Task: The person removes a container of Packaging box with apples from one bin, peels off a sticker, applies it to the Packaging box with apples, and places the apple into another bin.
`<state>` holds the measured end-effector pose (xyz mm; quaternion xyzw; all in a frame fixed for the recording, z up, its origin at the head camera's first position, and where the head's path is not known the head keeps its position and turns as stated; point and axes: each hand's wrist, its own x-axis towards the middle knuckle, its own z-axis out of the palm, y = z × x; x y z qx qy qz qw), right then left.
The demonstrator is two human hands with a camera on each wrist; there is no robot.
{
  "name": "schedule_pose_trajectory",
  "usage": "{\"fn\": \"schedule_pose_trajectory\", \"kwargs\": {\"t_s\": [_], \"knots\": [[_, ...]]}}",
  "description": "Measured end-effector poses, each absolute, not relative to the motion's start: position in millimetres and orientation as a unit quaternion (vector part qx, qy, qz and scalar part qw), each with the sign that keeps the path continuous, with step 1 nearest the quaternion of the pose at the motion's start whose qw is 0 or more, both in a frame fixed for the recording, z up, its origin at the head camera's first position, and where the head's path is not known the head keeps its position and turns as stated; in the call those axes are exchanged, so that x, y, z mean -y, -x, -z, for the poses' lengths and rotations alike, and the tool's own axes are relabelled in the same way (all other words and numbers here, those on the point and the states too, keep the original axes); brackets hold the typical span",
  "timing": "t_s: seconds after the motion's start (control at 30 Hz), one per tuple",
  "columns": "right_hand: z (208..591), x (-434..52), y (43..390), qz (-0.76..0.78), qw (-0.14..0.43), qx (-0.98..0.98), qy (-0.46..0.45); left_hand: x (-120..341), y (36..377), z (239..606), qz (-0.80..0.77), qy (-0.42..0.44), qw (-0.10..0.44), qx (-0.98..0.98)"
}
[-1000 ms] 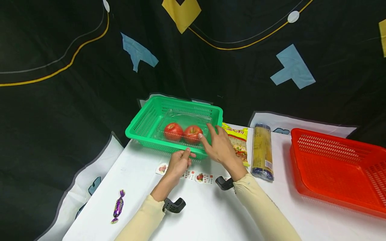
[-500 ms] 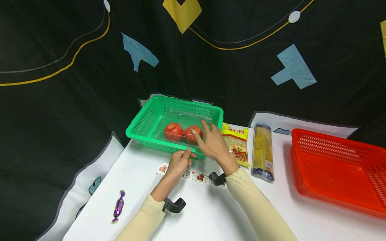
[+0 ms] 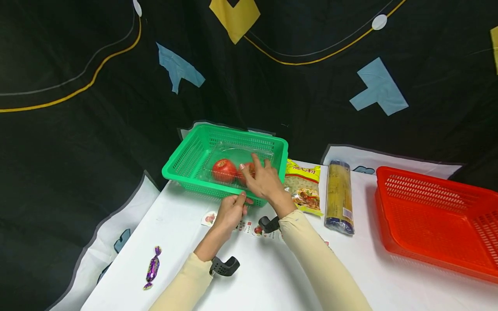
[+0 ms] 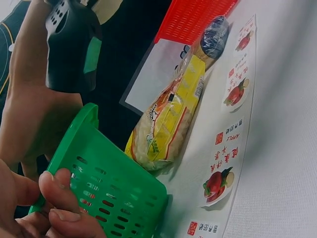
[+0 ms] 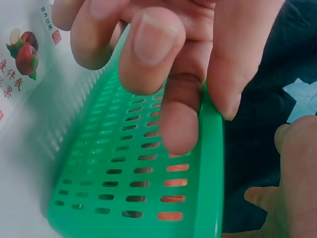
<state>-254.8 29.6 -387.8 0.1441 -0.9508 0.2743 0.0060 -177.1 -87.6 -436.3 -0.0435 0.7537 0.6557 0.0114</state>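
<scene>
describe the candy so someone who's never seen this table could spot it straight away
Start at the green basket at the far left of the white table. Come toward the near left corner: the candy lies alone there, a small purple twist-wrapped sweet, far from the food packets.

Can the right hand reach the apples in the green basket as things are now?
Probably yes. The right hand is already over the near rim of the green basket, fingers spread above the apples. But they lie in a clear plastic box, so its lid may block direct contact.
</scene>
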Motion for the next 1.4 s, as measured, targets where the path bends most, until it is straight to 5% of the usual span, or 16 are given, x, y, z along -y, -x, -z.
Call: {"fn": "schedule_pose_trajectory", "kwargs": {"t_s": [0.57, 1.4], "knots": [[388, -10, 254, -0.297, 0.005, 0.944, -0.146, 90, 177, 437, -0.667, 0.047, 0.009, -0.743], [384, -6, 257, -0.39, 0.017, 0.921, -0.002, 88, 177, 439, -0.669, 0.044, 0.02, -0.741]]}}
